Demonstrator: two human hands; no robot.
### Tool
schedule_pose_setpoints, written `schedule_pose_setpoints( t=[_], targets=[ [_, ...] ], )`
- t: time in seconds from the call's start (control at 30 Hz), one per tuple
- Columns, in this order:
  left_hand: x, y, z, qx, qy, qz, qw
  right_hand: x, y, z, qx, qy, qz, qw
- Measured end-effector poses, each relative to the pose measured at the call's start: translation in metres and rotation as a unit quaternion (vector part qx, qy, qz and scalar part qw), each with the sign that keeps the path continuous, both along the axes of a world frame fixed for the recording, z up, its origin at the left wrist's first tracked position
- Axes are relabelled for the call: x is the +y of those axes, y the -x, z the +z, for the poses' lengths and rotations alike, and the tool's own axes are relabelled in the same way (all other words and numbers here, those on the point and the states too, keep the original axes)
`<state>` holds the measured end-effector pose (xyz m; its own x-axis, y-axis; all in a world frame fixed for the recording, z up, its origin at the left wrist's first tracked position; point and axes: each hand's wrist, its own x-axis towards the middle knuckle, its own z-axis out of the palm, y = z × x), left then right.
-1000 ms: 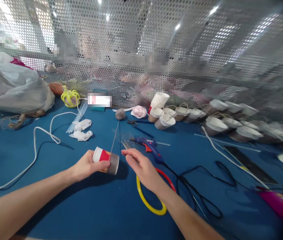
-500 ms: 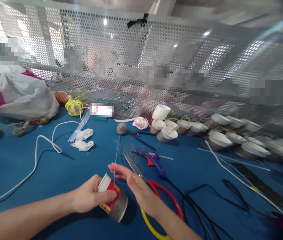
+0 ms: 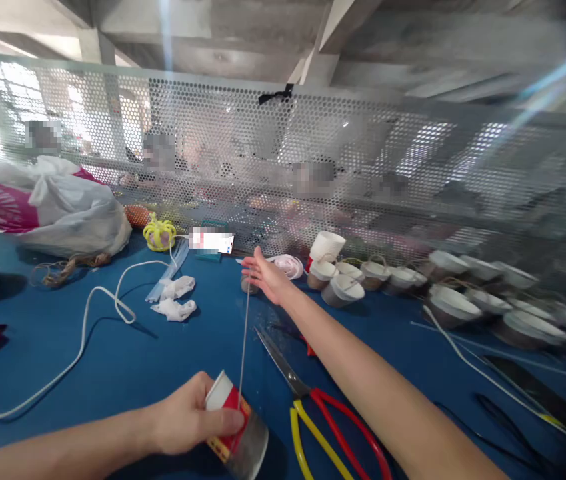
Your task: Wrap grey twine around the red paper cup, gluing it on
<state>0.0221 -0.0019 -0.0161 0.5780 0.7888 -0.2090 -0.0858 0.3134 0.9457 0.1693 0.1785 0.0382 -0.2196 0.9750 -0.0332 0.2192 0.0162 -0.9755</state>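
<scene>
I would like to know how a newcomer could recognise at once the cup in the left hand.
Start at the blue table and find the scissors with red and yellow handles. Left of them, the left hand holds the tilted cup. Unlike the cups near the mesh panel, it is held, and a grey strand stretches from its red side toward the right hand.

Paper cup [image 3: 249,441] tilted (red-white, one end grey); yarn strand [image 3: 245,347] taut.

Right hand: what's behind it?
Behind the right hand, the lower part of the gray yarn ball shows, plus much of the pale pink ribbon roll. The hand covers the rest, including the ball's top.
</scene>
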Motion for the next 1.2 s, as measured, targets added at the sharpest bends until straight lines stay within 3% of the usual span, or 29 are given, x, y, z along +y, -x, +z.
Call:
schedule_pose_setpoints(
  t=[0.17,0.3,0.43,0.57,0.73,0.93,1.07,1.2],
  targets=[
    [0.003,0.001,-0.004,0.007,-0.007,0.011,1.0,0.033,-0.004,0.012,-0.092,-0.067,-0.011,0.993],
    [0.005,0.001,-0.009,0.013,0.003,0.036,0.999,0.045,-0.013,0.017,-0.216,-0.074,0.009,0.974],
    [0.005,0.0,-0.01,0.01,0.006,0.042,0.999,0.036,-0.024,0.009,-0.355,-0.076,0.048,0.931],
    [0.006,0.0,-0.011,0.002,0.008,0.051,0.999,0.021,-0.017,-0.006,-0.453,-0.134,0.073,0.878],
    [0.008,0.003,-0.011,-0.005,0.0,0.054,0.999,0.026,0.004,-0.013,-0.534,-0.182,0.042,0.825],
    [0.01,0.005,-0.008,-0.006,0.001,0.057,0.998,0.046,-0.002,0.0,-0.591,-0.164,-0.034,0.789],
    [0.013,0.006,0.0,0.006,0.039,0.093,0.995,0.029,-0.026,0.013,-0.601,-0.148,-0.02,0.785],
    [0.017,0.011,0.005,0.02,0.055,0.141,0.988,-0.019,-0.064,0.023,-0.594,-0.124,0.019,0.794]
  ],
)
